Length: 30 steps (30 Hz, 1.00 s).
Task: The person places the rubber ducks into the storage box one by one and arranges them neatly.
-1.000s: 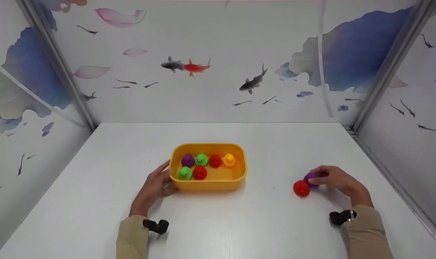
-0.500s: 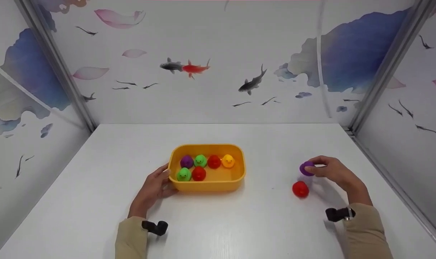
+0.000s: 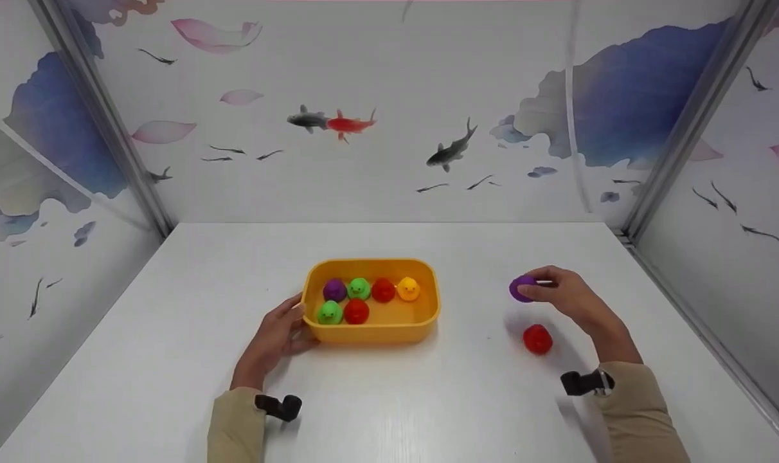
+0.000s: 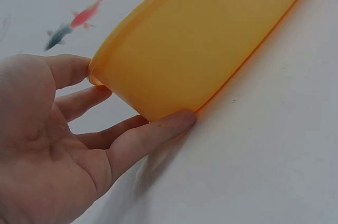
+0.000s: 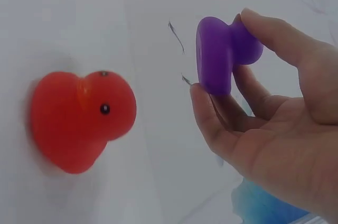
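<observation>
On the left, a yellow plastic basket (image 3: 371,332) stands on the white table. My left hand (image 3: 276,335) holds its near-left corner, the thumb low on the front wall and the fingers on the left end. Inside sit several small toy ducks: purple (image 3: 335,290), green (image 3: 358,289), red (image 3: 384,290) and yellow (image 3: 408,289) behind, green (image 3: 330,313) and red (image 3: 357,312) in front. My right hand (image 3: 566,293) pinches a purple toy duck (image 5: 215,55) between thumb and fingers, raised off the table. Below it, a red toy duck (image 3: 538,339) lies on the table.
Walls printed with fish and petals enclose the table (image 3: 421,399) at the back (image 3: 389,186) and both sides. A dark wrist camera sits on each wrist, at the left (image 3: 279,407) and the right (image 3: 585,382).
My right hand has lifted the purple duck from beside the red one and carried it left and away from me. The left hand and the basket have stayed put.
</observation>
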### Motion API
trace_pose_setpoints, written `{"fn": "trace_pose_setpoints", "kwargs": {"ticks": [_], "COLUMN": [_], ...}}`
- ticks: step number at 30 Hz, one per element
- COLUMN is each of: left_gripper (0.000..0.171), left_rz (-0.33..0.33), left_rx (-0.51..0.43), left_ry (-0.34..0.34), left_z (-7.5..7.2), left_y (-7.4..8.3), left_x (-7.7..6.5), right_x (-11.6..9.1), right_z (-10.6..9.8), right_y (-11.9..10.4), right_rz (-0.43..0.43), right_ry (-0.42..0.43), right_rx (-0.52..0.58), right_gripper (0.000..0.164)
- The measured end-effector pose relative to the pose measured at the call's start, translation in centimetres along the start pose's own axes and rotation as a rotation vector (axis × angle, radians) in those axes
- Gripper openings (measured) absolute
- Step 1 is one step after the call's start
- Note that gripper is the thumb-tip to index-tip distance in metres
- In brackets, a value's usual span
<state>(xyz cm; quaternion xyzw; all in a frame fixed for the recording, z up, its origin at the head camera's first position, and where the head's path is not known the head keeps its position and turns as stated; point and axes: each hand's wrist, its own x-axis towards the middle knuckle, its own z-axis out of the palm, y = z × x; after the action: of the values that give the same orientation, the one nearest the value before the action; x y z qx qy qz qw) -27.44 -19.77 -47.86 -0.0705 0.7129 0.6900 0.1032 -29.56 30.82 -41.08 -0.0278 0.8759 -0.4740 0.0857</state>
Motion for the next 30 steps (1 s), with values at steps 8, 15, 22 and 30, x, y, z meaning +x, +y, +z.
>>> {"fn": "trace_pose_setpoints", "kwargs": {"ticks": [8, 15, 22, 30], "left_gripper": [0.052, 0.051, 0.050, 0.051], "left_rz": [0.005, 0.011, 0.017, 0.006], "left_rx": [-0.005, -0.013, -0.013, -0.002], "left_ry": [0.001, 0.002, 0.003, 0.026], "left_z": [0.0, 0.0, -0.1, -0.1], "left_y": [0.0, -0.1, -0.1, -0.2], "left_x": [0.0, 0.0, 0.2, 0.2], "right_x": [0.2, 0.6, 1.1, 2.2], "right_z": [1.5, 2.8, 4.5, 6.2], "right_y": [-1.5, -2.3, -3.8, -5.2], "right_rz": [-0.030, -0.089, -0.075, -0.044], "right_ry": [-0.016, -0.043, -0.038, -0.055], "right_rx": [0.027, 0.062, 0.054, 0.032], "right_gripper": [0.062, 0.055, 0.055, 0.049]}}
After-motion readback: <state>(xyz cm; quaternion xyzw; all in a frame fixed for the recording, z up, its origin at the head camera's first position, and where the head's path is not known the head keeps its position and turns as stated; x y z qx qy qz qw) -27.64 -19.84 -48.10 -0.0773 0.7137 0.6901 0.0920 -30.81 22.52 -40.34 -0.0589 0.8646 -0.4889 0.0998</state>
